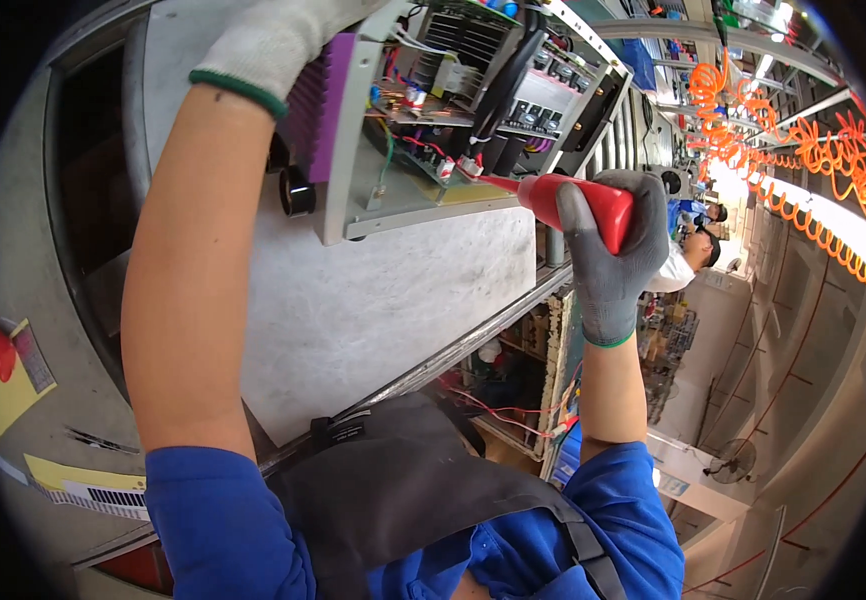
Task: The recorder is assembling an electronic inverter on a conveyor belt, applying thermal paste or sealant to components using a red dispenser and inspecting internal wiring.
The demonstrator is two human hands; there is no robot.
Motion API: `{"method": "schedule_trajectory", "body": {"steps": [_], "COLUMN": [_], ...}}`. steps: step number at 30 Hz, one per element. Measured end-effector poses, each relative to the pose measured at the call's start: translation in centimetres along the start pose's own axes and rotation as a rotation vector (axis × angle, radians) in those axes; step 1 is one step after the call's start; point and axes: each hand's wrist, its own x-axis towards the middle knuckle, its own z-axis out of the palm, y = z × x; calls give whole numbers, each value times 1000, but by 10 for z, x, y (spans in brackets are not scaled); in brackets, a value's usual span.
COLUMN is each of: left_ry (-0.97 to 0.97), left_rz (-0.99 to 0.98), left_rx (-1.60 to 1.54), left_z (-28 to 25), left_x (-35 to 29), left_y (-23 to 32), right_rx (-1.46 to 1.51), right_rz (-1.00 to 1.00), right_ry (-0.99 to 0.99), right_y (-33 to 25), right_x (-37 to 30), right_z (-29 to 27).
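Note:
A red squeeze bottle (549,200) with a long thin nozzle is gripped in my right hand (621,245), which wears a grey glove. Its tip reaches into the open side of a metal-framed electrical unit (453,205), close to a small white connector (470,166) with red and black wires. Inside the unit are circuit boards, wiring, a thick black cable (506,80) and a row of dark components. My left hand (278,45), in a white knit glove with a green cuff, lies at the unit's upper left beside a purple finned panel (325,110). Its fingers are mostly out of sight.
The unit stands on a pale, scuffed worktop (383,310) with a metal edge. Below its right side is a shelf with wires (513,400). Orange coiled hoses (833,160) hang at the upper right. Another person (691,262) is farther off.

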Motion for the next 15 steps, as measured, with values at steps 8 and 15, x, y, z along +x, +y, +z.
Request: {"method": "schedule_trajectory", "body": {"steps": [8,15], "left_ry": [17,-162], "left_rz": [244,227], "left_rx": [84,-911], "left_z": [-8,1], "left_x": [1,13], "left_y": [-4,-31], "right_rx": [38,66], "right_rz": [36,33], "right_ry": [39,99], "right_y": [11,24], "right_x": [-15,-21], "right_z": [-11,-16]}}
